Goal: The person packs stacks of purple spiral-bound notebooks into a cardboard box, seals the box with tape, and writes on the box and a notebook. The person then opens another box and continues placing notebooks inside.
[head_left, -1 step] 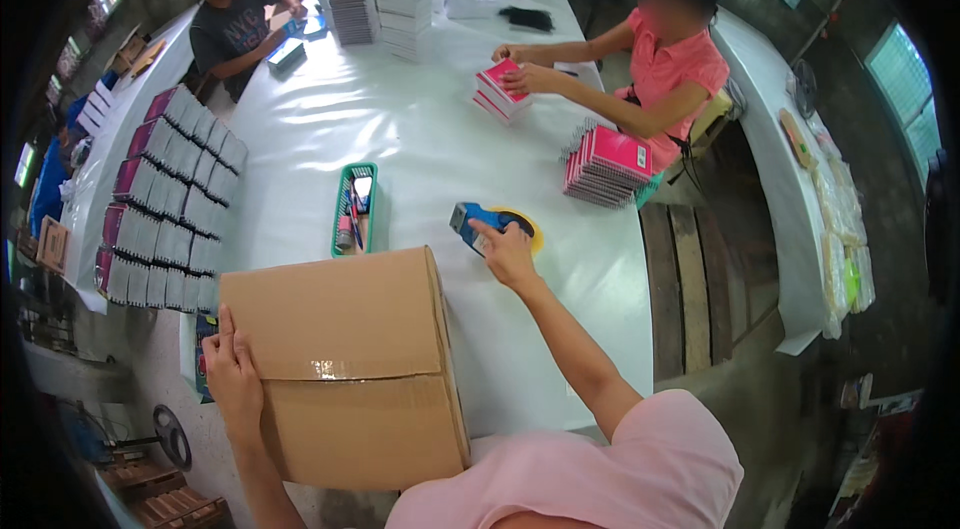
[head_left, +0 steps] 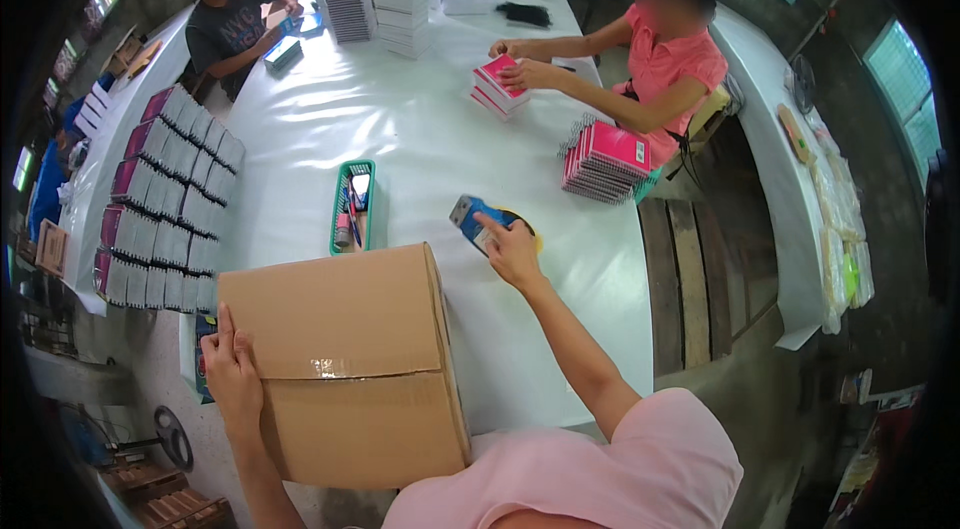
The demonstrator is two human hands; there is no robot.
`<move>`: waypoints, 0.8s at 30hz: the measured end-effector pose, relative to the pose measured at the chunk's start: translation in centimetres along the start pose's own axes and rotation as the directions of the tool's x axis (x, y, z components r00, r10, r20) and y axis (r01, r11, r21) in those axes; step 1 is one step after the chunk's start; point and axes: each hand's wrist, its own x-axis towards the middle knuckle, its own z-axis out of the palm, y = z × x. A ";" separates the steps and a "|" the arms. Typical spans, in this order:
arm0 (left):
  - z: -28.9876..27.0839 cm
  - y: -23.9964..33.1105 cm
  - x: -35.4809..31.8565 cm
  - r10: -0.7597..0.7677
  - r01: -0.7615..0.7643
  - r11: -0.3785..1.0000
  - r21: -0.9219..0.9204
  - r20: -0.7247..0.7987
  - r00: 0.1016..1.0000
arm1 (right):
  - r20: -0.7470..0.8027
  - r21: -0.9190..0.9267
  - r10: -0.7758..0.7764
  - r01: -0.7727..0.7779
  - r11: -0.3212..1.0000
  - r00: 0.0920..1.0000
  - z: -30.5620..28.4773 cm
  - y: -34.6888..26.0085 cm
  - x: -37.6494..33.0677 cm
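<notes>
I have the right hand (head_left: 512, 251) grasping a blue tape dispenser (head_left: 468, 216), a yellow-edged roll behind its fingers. The left hand (head_left: 233, 364) lies against the left edge of a brown cardboard carton (head_left: 340, 319), fingers extended, not clenched; the carton sits left of the dispenser, nearer me. Under the right hand spreads a glossy white tabletop (head_left: 560, 329), rippled with reflections. Right of that grip, past the table edge, I see wooden slats (head_left: 690, 279) and a grey floor (head_left: 750, 379); farther right, a bright window (head_left: 905, 79). Left of the grip is a green plastic basket (head_left: 355, 167).

For writing, I get pale lettering on the dark shirt of a co-worker (head_left: 235, 29) far beyond the left hand, and a small white label on the top one of the pink spiral notebooks (head_left: 605, 159) beyond the right hand. The carton's upper face looks unprinted.
</notes>
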 end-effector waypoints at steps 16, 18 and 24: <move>-1.2 -0.3 1.0 0.058 -0.067 0.994 0.088 0.099 0.993 | -0.208 0.711 -0.126 0.061 -0.701 0.970 -8.9 -11.7 -0.3; -0.9 -0.2 1.5 0.056 -0.056 0.998 -0.001 0.123 0.991 | -0.155 0.728 -0.254 -0.063 -0.683 0.955 -8.3 -13.6 1.4; 0.7 -2.5 2.8 0.188 -0.188 0.981 -0.052 -0.010 0.982 | 0.104 0.914 -0.477 -0.272 -0.299 0.873 -7.6 -14.0 2.1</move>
